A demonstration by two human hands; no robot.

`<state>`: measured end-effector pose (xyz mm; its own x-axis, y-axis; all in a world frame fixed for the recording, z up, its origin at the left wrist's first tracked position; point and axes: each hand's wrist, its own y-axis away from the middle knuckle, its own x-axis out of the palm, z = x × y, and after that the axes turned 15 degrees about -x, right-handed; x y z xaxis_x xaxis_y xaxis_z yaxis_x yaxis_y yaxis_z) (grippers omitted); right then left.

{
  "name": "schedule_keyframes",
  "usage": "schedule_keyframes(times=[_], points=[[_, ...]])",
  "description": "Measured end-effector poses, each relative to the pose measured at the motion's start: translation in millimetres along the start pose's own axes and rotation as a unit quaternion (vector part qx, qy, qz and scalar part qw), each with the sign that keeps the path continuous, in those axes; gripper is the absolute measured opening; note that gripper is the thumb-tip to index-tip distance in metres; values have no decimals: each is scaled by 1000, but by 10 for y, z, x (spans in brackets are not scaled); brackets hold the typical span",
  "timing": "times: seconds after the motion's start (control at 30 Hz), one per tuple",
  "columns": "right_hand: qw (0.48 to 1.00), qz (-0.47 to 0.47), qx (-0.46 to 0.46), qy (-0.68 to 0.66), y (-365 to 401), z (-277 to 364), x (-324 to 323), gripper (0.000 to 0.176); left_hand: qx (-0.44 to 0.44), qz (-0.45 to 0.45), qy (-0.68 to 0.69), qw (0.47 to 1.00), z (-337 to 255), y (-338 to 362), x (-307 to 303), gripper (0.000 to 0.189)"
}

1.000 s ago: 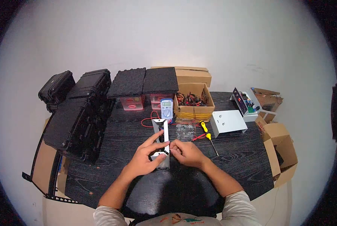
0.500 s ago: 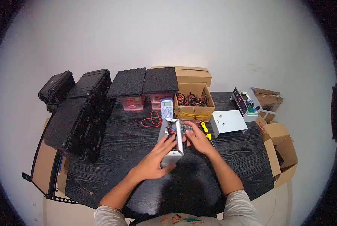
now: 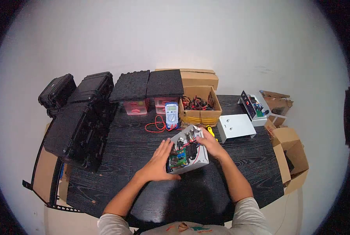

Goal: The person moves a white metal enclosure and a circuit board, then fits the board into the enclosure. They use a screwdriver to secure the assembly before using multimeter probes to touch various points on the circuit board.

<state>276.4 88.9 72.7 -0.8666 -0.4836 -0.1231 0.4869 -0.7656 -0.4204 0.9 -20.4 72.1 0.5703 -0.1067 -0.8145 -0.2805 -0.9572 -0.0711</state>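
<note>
Box: electronics box (image 3: 187,154) lay between my hands.
Left hand (image 3: 159,163): open, flat against its left side.
Right hand (image 3: 208,143): gripped its upper-right rim.

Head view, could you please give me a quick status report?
Left hand flat against enclosure side. Right hand grips its far edge. Enclosure tilted, wiring exposed. Yellow screwdriver behind.

I wear a light grey T-shirt (image 3: 151,232) with short sleeves; the left sleeve (image 3: 110,225) and right sleeve (image 3: 248,216) end above my elbows. A small print (image 3: 184,227) in red, orange and teal marks the chest. My forearms, left hand (image 3: 159,164) and right hand (image 3: 211,144) are bare.
</note>
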Motion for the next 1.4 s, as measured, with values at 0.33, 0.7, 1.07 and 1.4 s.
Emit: schedule_keyframes(times=[0.33,0.7,1.07,1.4], points=[[999,8,4,-47,16,-87,91,54,2,-42,19,999,100,-35,-83,149],[970,144,190,37,10,-286,14,40,16,-57,-97,993,-65,84,-398,142],[918,272,178,228,52,-219,8,62,-8,-15,-148,989,-110,92,-300,138],[904,294,139,277,85,-173,35,65,-19,18,-169,985,8,97,-190,135]])
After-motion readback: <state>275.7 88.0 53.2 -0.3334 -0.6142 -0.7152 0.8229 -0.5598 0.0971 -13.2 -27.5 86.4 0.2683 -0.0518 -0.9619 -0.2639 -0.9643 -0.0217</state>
